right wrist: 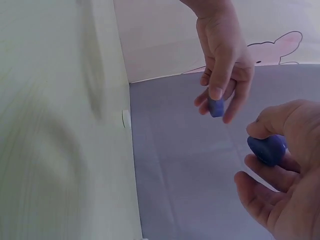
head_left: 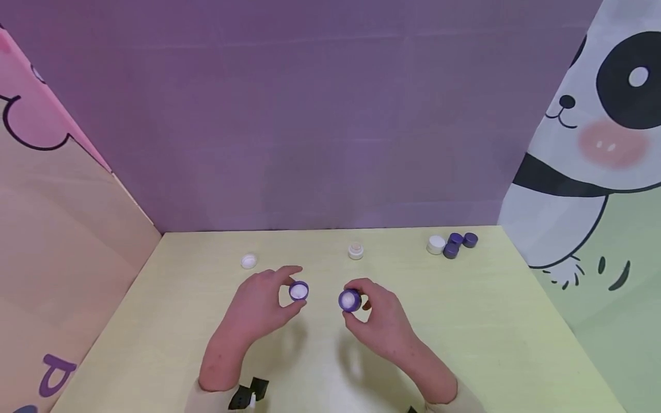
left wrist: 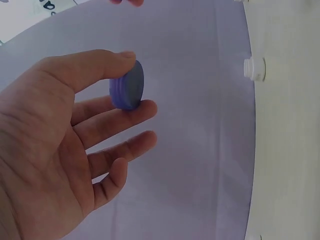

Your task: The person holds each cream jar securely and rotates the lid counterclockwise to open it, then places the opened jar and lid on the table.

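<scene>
My left hand (head_left: pixel 260 304) pinches a purple lid (head_left: pixel 298 291) by its rim between thumb and fingers, its white inside facing the head camera. In the left wrist view the same lid (left wrist: pixel 126 86) appears edge-on, and the other fingers stay clear of it. Opposite, my right hand (head_left: pixel 383 321) grips a small purple jar (head_left: pixel 350 300) tilted so its round whitish end shows. Lid and jar are apart, both held above the table. The right wrist view shows the jar (right wrist: pixel 269 149) partly covered by the fingers.
On the pale table (head_left: pixel 516 344), a white lid (head_left: pixel 249 261) lies back left and a small white jar (head_left: pixel 356 251) stands back centre. Back right, a larger white piece (head_left: pixel 436 245) sits beside several purple pieces (head_left: pixel 451 250). A purple wall (head_left: pixel 330 126) rises behind.
</scene>
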Tool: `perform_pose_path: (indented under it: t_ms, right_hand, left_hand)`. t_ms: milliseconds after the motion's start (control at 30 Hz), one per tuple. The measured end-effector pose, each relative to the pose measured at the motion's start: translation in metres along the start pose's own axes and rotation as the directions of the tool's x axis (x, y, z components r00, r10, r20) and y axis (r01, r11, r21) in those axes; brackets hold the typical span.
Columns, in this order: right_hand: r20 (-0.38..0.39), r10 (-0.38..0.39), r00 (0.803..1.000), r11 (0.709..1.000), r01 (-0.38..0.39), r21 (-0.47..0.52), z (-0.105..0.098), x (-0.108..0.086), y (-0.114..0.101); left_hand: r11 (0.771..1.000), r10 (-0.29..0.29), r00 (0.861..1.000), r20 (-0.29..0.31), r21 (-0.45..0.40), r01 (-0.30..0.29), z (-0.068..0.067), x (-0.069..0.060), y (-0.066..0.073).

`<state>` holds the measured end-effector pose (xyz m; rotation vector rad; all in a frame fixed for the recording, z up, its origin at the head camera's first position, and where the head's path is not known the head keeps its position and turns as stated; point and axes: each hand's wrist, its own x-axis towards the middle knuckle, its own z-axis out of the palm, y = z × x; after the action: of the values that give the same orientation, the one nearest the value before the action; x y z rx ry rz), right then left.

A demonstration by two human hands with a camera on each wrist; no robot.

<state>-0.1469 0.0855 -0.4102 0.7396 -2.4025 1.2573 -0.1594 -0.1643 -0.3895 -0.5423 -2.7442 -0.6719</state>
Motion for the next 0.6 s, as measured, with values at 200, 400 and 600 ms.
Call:
perform_pose_path:
  t_ms: [200,400,600]
  right_hand:
    - [0.052,0.089,0.995,0.995,-0.091,0.033,0.004,0.001,0.004]
    - [0.048,0.154,0.987,0.987,-0.156,0.039,0.006,0.002,0.010]
    - [0.062,0.196,0.979,0.979,-0.198,0.043,0.006,0.002,0.014]
  left_hand:
    - [0.997,-0.063,0.996,0.066,-0.033,0.065,-0.006,-0.005,-0.026]
    - [0.984,-0.170,0.979,0.109,-0.035,0.174,-0.003,-0.007,-0.053]
    - [0.969,-0.244,0.964,0.108,-0.012,0.247,-0.005,-0.003,-0.075]
